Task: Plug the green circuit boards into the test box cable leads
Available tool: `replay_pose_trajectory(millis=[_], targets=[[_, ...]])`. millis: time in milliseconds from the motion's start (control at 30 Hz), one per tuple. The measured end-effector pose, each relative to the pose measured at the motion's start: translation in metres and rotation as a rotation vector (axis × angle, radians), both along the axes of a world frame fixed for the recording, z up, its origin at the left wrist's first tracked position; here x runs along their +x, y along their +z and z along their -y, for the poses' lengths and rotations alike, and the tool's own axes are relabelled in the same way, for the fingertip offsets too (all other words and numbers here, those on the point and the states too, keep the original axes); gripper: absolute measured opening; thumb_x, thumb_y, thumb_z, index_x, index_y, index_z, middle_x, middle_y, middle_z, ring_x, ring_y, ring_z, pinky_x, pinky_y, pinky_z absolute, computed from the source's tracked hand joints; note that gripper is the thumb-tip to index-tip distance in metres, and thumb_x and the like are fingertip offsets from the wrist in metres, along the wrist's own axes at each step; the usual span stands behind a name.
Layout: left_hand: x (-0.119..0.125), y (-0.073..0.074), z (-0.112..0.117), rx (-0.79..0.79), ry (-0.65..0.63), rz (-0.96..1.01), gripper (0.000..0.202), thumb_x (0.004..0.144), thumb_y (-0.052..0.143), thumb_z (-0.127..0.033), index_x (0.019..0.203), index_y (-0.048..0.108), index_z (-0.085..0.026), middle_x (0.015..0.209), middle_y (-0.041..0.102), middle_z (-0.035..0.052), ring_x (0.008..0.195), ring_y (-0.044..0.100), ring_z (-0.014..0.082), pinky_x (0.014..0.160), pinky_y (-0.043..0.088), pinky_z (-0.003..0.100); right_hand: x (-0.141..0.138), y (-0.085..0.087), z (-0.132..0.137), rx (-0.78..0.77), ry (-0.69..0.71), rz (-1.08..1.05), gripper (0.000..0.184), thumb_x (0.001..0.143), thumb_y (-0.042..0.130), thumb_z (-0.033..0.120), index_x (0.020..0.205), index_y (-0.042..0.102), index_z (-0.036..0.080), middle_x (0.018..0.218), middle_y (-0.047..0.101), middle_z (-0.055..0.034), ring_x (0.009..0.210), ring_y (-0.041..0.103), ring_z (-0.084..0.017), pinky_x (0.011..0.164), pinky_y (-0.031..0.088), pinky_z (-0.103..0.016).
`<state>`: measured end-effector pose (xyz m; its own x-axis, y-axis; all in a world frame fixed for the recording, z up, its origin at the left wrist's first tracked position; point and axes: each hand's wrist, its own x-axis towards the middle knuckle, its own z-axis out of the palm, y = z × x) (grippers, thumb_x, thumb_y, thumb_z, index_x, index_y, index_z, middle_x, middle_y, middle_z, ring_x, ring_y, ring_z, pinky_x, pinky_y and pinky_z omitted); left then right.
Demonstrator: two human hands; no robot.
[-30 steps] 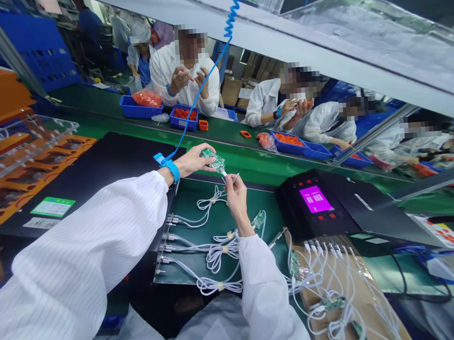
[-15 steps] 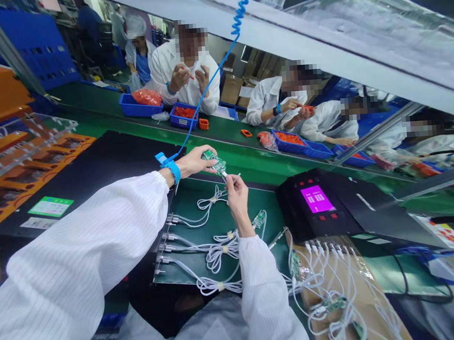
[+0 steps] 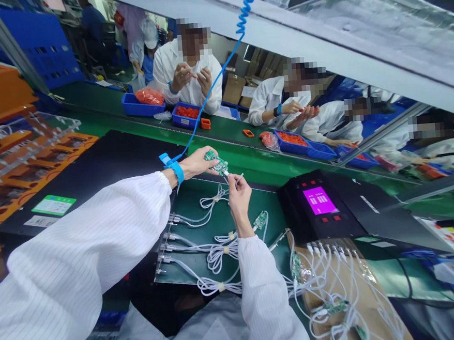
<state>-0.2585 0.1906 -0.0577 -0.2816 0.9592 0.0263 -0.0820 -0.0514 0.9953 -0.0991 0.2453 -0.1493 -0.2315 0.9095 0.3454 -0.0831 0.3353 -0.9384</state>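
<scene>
Your bare left hand hides part of the green circuit board; the left edge crops your striped white sleeve; lettering on the rectangular magenta screen is illegibly small.

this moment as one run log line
left hand: holds green circuit board | right hand: pinches white cable at board's edge | black console: magenta screen lit

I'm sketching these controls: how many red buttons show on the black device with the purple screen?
4: the upper-left button and upper-right button sit above the purple screen; the lower-left button and lower-right button sit below. Others could hide behind the black device.
</scene>
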Motion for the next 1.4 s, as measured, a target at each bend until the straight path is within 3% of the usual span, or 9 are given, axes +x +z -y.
replay_pose_trajectory(millis=[233, 500, 700, 867, 933, 1033, 1167, 1400], targets=[[-0.002, -0.002, 0.0, -0.002, -0.022, 0.016, 0.019, 0.088, 0.072, -0.001, 0.092, 0.057, -0.013, 0.078, 0.059, -0.0031, 0.077, 0.068, 0.013, 0.091, 0.063, 0.05, -0.007, -0.007, 0.003, -0.043, 0.013, -0.058, 0.047, 0.085, 0.065, 0.062, 0.096, 0.066, 0.016, 0.095, 0.07, -0.0082, 0.086, 0.062, -0.019, 0.082, 0.049, -0.031], [-0.002, 0.003, 0.0, -0.085, -0.043, 0.108, 0.018, 0.092, 0.07, -0.004, 0.086, 0.055, -0.013, 0.083, 0.065, 0.0021, 0.086, 0.07, 0.015, 0.1, 0.061, 0.049, -0.002, -0.009, -0.006, -0.035, 0.017, -0.034, 0.05, 0.086, 0.064, 0.067, 0.095, 0.067, 0.017, 0.076, 0.059, 0.0002, 0.071, 0.05, -0.014, 0.07, 0.044, -0.027], [0.002, 0.008, 0.003, -0.135, 0.007, 0.15, 0.013, 0.098, 0.063, -0.011, 0.086, 0.059, -0.013, 0.078, 0.058, 0.0006, 0.086, 0.067, 0.0153, 0.099, 0.062, 0.048, 0.003, -0.022, -0.016, -0.079, -0.023, -0.055, 0.054, 0.085, 0.063, 0.069, 0.097, 0.069, 0.017, 0.072, 0.056, 0.0029, 0.072, 0.051, -0.014, 0.079, 0.047, -0.03], [0.001, 0.002, -0.003, -0.074, 0.095, 0.004, 0.018, 0.096, 0.066, -0.011, 0.079, 0.058, -0.013, 0.074, 0.052, -0.0014, 0.08, 0.064, 0.0147, 0.094, 0.063, 0.052, 0.01, -0.031, -0.029, -0.154, 0.042, -0.061, 0.063, 0.088, 0.056, 0.073, 0.111, 0.072, 0.017, 0.099, 0.071, -0.0069, 0.092, 0.065, -0.018, 0.091, 0.052, -0.036], [0.001, 0.001, -0.005, -0.032, 0.144, -0.052, 0.017, 0.094, 0.069, -0.012, 0.081, 0.059, -0.014, 0.075, 0.05, -0.0023, 0.078, 0.064, 0.0147, 0.091, 0.064, 0.053, 0.015, -0.032, -0.035, -0.17, 0.038, -0.032, 0.063, 0.085, 0.059, 0.074, 0.106, 0.073, 0.016, 0.11, 0.073, -0.0103, 0.097, 0.067, -0.019, 0.095, 0.053, -0.039], [0.001, 0.002, -0.004, 0.007, 0.14, -0.117, 0.017, 0.091, 0.072, -0.013, 0.08, 0.06, -0.013, 0.077, 0.048, -0.0021, 0.078, 0.064, 0.0149, 0.087, 0.065, 0.052, 0.02, -0.031, -0.042, -0.178, 0.025, -0.029, 0.059, 0.08, 0.068, 0.071, 0.1, 0.072, 0.015, 0.106, 0.075, -0.0113, 0.096, 0.069, -0.021, 0.096, 0.055, -0.041], [0.003, 0.003, -0.002, 0.017, 0.102, -0.143, 0.019, 0.095, 0.066, -0.011, 0.078, 0.057, -0.013, 0.077, 0.045, -0.0029, 0.074, 0.061, 0.0122, 0.084, 0.067, 0.049, 0.019, -0.025, -0.044, -0.199, 0.077, -0.063, 0.063, 0.078, 0.074, 0.067, 0.112, 0.067, 0.015, 0.088, 0.077, -0.0076, 0.087, 0.074, -0.022, 0.091, 0.058, -0.042], [0.002, 0.002, -0.003, 0.034, 0.086, -0.156, 0.018, 0.097, 0.065, -0.013, 0.08, 0.058, -0.012, 0.076, 0.045, -0.0036, 0.075, 0.061, 0.0114, 0.084, 0.067, 0.045, 0.008, -0.012, -0.033, -0.033, 0.217, 0.084, 0.058, 0.084, 0.071, 0.063, 0.117, 0.066, 0.016, 0.106, 0.079, -0.0124, 0.1, 0.075, -0.025, 0.099, 0.057, -0.043]])
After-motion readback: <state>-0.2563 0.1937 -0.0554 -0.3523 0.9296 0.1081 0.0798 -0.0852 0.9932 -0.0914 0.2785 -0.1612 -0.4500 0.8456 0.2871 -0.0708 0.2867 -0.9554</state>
